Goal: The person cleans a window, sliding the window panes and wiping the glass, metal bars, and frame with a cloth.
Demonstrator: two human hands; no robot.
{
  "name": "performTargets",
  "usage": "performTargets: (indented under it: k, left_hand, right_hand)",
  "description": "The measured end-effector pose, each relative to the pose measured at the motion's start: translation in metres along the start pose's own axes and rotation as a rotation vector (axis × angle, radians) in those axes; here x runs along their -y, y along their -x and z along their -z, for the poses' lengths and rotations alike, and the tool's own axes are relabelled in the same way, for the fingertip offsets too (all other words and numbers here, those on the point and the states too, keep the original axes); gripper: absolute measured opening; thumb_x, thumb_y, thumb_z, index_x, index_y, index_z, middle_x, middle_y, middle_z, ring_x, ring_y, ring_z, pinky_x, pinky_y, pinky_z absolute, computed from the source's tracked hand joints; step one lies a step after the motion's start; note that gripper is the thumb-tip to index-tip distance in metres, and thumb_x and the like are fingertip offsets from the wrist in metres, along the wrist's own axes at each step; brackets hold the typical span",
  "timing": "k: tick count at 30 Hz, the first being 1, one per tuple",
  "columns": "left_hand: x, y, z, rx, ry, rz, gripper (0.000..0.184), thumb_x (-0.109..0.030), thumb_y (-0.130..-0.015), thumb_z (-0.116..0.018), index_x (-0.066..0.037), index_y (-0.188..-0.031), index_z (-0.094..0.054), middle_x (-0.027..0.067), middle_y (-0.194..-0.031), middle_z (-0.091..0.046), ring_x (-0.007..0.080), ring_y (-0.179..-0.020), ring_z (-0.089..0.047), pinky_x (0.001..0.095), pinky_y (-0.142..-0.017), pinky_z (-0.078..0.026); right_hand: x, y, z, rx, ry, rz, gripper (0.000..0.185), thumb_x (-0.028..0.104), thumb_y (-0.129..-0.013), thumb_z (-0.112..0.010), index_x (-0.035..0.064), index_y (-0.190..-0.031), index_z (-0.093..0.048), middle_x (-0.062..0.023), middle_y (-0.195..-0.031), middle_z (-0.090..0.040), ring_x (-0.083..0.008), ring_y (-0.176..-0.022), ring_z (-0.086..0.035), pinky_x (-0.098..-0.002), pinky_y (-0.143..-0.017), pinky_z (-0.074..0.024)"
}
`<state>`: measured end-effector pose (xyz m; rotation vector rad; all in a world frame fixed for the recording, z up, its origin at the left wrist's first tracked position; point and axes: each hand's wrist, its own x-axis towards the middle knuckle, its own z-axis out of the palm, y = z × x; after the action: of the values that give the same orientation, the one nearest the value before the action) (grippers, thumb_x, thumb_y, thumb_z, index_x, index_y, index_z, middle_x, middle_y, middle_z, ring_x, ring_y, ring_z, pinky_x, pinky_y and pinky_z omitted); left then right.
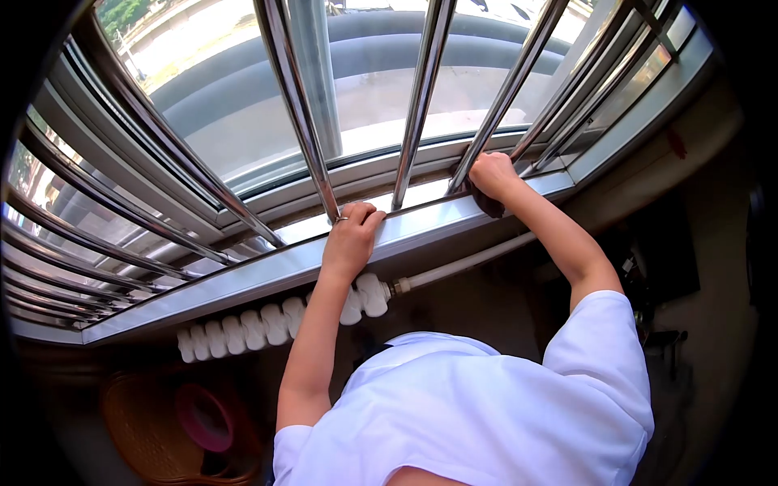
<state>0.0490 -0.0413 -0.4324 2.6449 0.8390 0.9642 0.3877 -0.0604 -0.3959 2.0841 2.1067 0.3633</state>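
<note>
My left hand [353,237] rests on the white bottom rail [279,263] of the window frame, its fingers curled over the edge beside the foot of a metal bar [298,105]. A ring shows on one finger. My right hand [493,174] is closed around a dark cloth [489,204] at the lower end of another metal bar [512,81]. Part of the cloth hangs below the fist over the rail; the rest is hidden in the hand. Behind the bars lies the sliding window's track [369,174].
Under the rail sits a white radiator [275,324], joined to a pipe [470,261] running right. A brown woven chair [142,425] with a pink round object [205,417] stands at lower left. More metal bars [121,219] curve along the left side.
</note>
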Motion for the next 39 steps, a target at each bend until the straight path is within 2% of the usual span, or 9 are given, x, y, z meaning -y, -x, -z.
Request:
performTargets:
  k: [8,16,20,22,25,30,34,36,39]
  left_hand:
    - [-0.009,-0.01,-0.006,-0.045,-0.002,0.081,0.025,0.004,-0.077,-0.062,-0.007,-0.098,-0.067,0.0073,-0.098,-0.055,0.0283,-0.097,-0.055,0.0401,-0.078,-0.052]
    - [-0.016,-0.009,-0.009,-0.053,-0.013,0.126,0.023,0.002,-0.078,-0.063,-0.008,-0.098,-0.066,0.0072,-0.099,-0.054,0.0283,-0.098,-0.054,0.0405,-0.081,-0.051]
    - [-0.014,-0.009,-0.011,-0.097,-0.013,0.11,0.023,0.002,-0.077,-0.063,-0.009,-0.098,-0.067,0.0076,-0.099,-0.055,0.0293,-0.096,-0.054,0.0411,-0.08,-0.051]
    - [-0.014,-0.007,-0.014,-0.088,-0.011,0.117,0.024,0.002,-0.077,-0.063,-0.008,-0.099,-0.066,0.0083,-0.1,-0.055,0.03,-0.097,-0.054,0.0413,-0.08,-0.051]
    - [-0.013,-0.01,-0.023,-0.125,0.003,0.16,0.027,0.002,-0.077,-0.063,-0.006,-0.104,-0.065,0.0098,-0.1,-0.054,0.0313,-0.097,-0.054,0.0416,-0.08,-0.05]
    - [-0.014,-0.023,-0.031,-0.153,0.129,0.163,0.043,0.004,-0.08,-0.057,-0.001,-0.122,-0.054,0.0156,-0.11,-0.056,0.0374,-0.104,-0.051,0.046,-0.087,-0.046]
    - [-0.011,-0.027,-0.038,-0.123,0.241,0.136,0.048,0.004,-0.08,-0.052,-0.002,-0.128,-0.051,0.0155,-0.113,-0.056,0.0378,-0.109,-0.052,0.0461,-0.091,-0.047]
    - [-0.016,-0.029,-0.035,-0.127,0.28,0.153,0.048,0.004,-0.081,-0.053,-0.003,-0.128,-0.051,0.0154,-0.113,-0.057,0.0377,-0.109,-0.052,0.0468,-0.091,-0.046]
    - [-0.012,-0.026,-0.033,-0.105,0.287,0.164,0.045,0.003,-0.081,-0.053,-0.003,-0.125,-0.053,0.016,-0.111,-0.06,0.0367,-0.11,-0.053,0.0462,-0.092,-0.046]
  right_hand:
    - [0.006,0.007,0.053,0.225,0.025,-0.051,0.02,0.02,-0.084,-0.056,0.0074,-0.09,-0.07,-0.0162,-0.082,-0.07,-0.0339,-0.08,-0.069,-0.0422,-0.073,-0.0549]
    - [0.07,0.067,0.046,-0.434,-0.618,-0.075,0.024,0.026,-0.093,-0.056,0.0036,-0.094,-0.062,-0.019,-0.066,-0.065,-0.036,-0.064,-0.066,-0.0447,-0.058,-0.0526]
    - [0.1,0.053,0.056,-0.471,-0.621,-0.134,0.021,0.023,-0.092,-0.056,0.0039,-0.097,-0.062,-0.0176,-0.068,-0.066,-0.0368,-0.065,-0.067,-0.0453,-0.06,-0.0535]
    - [0.103,0.022,0.058,-0.122,-0.409,-0.34,0.023,0.02,-0.092,-0.057,0.0015,-0.103,-0.065,-0.018,-0.08,-0.07,-0.0384,-0.075,-0.068,-0.045,-0.066,-0.0548]
    - [0.103,-0.017,0.043,0.17,-0.268,-0.309,0.027,0.02,-0.09,-0.057,0.0011,-0.105,-0.067,-0.0174,-0.092,-0.071,-0.0359,-0.087,-0.069,-0.044,-0.073,-0.0562]
    - [0.114,-0.043,0.057,0.316,-0.233,-0.404,0.027,0.024,-0.086,-0.057,0.0048,-0.097,-0.073,-0.0159,-0.102,-0.071,-0.0319,-0.096,-0.069,-0.0404,-0.081,-0.0554]
    - [0.106,-0.046,0.038,0.325,-0.505,-0.444,0.029,0.026,-0.085,-0.059,0.0049,-0.1,-0.073,-0.0148,-0.104,-0.071,-0.0269,-0.094,-0.069,-0.0345,-0.08,-0.0534]
    - [0.096,-0.04,-0.002,0.25,-1.316,-0.232,0.028,0.025,-0.086,-0.059,0.0031,-0.097,-0.072,-0.0085,-0.096,-0.071,-0.0175,-0.085,-0.066,-0.0291,-0.077,-0.0502]
    - [0.1,-0.004,-0.019,0.17,-1.603,-0.268,0.025,0.02,-0.092,-0.055,0.0002,-0.099,-0.069,-0.0021,-0.088,-0.067,-0.0093,-0.08,-0.059,-0.0237,-0.073,-0.0465]
